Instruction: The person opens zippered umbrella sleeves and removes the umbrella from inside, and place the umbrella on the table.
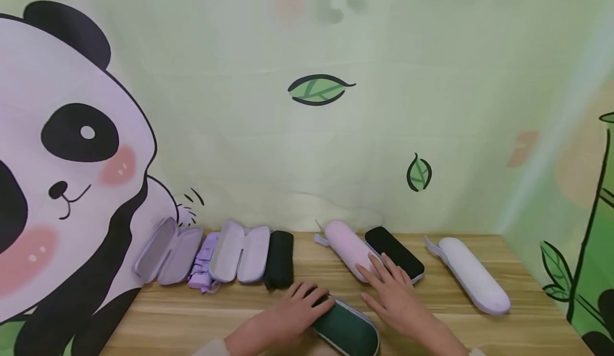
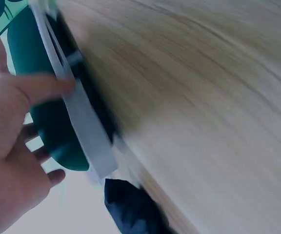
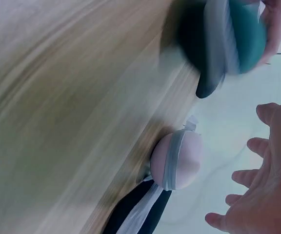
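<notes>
A dark green oblong zip case [image 1: 352, 328] is at the near middle of the table, tilted toward the lower right. My left hand [image 1: 299, 309] grips its far left end; in the left wrist view the thumb lies across the pale zip edge and the fingers go behind the green shell [image 2: 30, 44]. To the right, my right hand [image 1: 400, 298] is spread with fingers apart, holding nothing. It hovers near a pink case [image 1: 346, 247] and a black case [image 1: 395, 255] that lie side by side. In the right wrist view a gap separates this hand from the green case [image 3: 248, 36].
Two lavender cases [image 1: 182, 255] [image 1: 240, 252] stand open at the back left. Beside them are a purple folded umbrella [image 1: 203, 263] and a black folded bundle [image 1: 280, 257]. A white case [image 1: 475, 276] lies at the right. Behind the wooden table [image 1: 537, 292] hangs a panda-print cloth [image 1: 240, 121].
</notes>
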Demonstrator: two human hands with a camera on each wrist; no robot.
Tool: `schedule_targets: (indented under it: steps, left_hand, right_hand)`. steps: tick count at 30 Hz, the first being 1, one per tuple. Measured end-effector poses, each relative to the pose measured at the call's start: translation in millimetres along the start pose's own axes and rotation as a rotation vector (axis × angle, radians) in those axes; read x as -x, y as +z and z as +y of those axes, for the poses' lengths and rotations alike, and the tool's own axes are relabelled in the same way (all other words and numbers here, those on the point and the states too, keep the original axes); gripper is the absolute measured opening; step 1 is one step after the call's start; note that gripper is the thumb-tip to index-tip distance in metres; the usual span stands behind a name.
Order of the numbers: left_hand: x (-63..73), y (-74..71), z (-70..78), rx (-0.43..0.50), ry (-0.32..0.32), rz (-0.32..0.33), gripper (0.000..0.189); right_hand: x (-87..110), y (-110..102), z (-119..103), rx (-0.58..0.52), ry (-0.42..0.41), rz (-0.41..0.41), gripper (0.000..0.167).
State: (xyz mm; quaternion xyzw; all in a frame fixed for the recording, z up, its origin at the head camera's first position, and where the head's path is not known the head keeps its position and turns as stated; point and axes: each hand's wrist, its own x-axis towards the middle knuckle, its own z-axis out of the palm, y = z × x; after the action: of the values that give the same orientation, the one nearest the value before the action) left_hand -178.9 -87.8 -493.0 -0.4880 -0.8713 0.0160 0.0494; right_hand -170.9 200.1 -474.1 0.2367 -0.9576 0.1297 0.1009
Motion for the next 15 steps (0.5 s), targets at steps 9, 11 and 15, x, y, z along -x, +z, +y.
schedule_targets:
  steps: [9,11,15]
  left_hand:
    - [-13.6,-5.4,43.8,0.158,-0.280,-0.074,0.054]
    - [-17.0,-2.1,54.9,0.253,-0.298,-0.123,0.056]
    - [-18.5,18.0,60.3,0.250,-0.186,-0.083,0.066]
  right_hand:
    - [3.4,9.0,1.5,-0.004,0.039,-0.025,0.055]
    - [4.3,9.8,2.0,0.003,0.049,-0.019,0.055]
    - [2.9,10.2,0.4,-0.017,0.035,-0.020,0.054]
